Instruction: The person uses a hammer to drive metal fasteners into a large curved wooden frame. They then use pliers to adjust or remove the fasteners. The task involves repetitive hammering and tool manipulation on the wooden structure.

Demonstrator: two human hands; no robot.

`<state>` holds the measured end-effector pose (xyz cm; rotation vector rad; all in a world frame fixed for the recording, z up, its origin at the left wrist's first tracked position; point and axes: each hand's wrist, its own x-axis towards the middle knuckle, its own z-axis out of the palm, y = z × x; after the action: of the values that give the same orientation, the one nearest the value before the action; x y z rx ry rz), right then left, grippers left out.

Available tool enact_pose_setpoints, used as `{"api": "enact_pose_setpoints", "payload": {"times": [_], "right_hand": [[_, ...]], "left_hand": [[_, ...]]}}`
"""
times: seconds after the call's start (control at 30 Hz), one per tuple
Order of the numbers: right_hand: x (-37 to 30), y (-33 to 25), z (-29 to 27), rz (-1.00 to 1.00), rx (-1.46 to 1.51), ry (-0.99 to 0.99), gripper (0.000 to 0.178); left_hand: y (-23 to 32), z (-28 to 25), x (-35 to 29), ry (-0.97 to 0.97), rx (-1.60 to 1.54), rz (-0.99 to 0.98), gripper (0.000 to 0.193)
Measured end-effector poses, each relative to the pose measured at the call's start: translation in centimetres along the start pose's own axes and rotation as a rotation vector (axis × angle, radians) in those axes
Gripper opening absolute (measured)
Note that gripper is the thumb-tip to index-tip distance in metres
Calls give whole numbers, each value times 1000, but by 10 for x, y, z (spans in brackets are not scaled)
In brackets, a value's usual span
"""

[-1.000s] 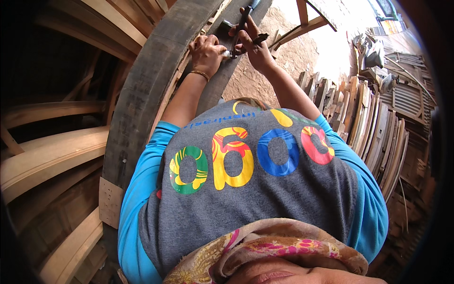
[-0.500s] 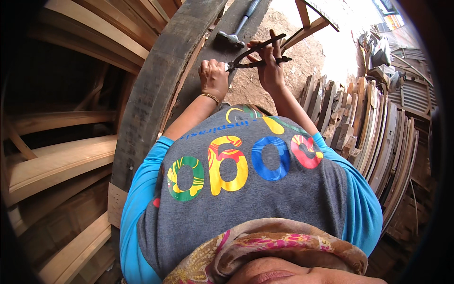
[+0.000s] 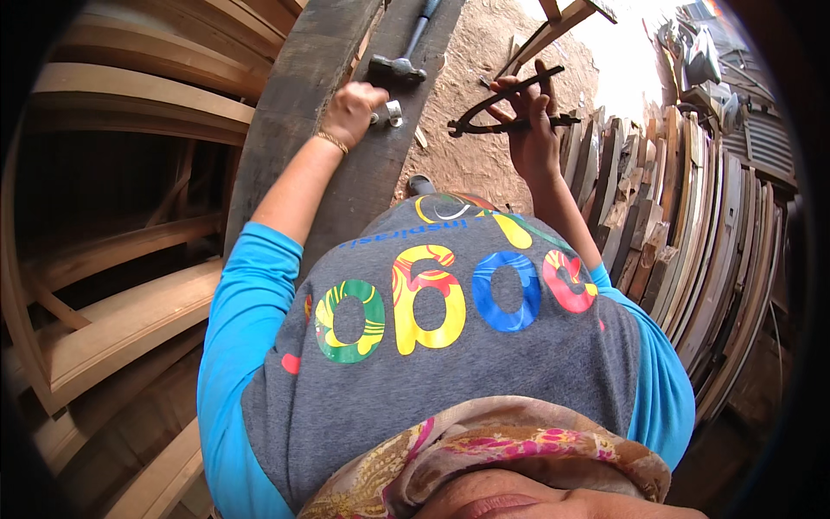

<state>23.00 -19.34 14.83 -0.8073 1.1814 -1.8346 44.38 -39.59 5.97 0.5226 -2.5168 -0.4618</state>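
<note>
My right hand (image 3: 534, 125) holds a pair of dark pincers (image 3: 486, 127), with its fingers around the two spread handles. The pincers' jaws point left over the sandy ground. My left hand (image 3: 353, 112) is closed above a dark plank (image 3: 378, 164), its fingers curled. Just right of its fingertips is a small shiny whitish metal piece (image 3: 394, 112). A bit of something pale shows under the fingers, too small to name. Beyond the left hand, a hammer (image 3: 398, 69) with a dark head and blue-grey handle lies on the plank.
Wooden frames (image 3: 138, 95) are stacked on the left. Many upright boards (image 3: 692, 225) lean in a row on the right. A wooden stand (image 3: 553, 35) is on the sandy ground (image 3: 458, 156) ahead. A plastic bag (image 3: 702, 56) hangs at the far right.
My left hand has drawn back left from the pincers' jaws, and the whitish metal piece now shows beside it. The pincers have moved right and down, away from the plank.
</note>
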Motion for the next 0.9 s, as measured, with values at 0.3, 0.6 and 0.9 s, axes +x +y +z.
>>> {"api": "enact_pose_setpoints", "payload": {"times": [0.3,0.6,0.9], "right_hand": [[-72,3,-13,18,-29,209,65],[-82,15,-22,29,10,248,64],[-81,24,-19,62,61,236,62]], "left_hand": [[56,-34,15,-514,236,-570,50],[29,-7,8,-413,38,-516,23],[23,-3,34,-621,356,-360,22]]}}
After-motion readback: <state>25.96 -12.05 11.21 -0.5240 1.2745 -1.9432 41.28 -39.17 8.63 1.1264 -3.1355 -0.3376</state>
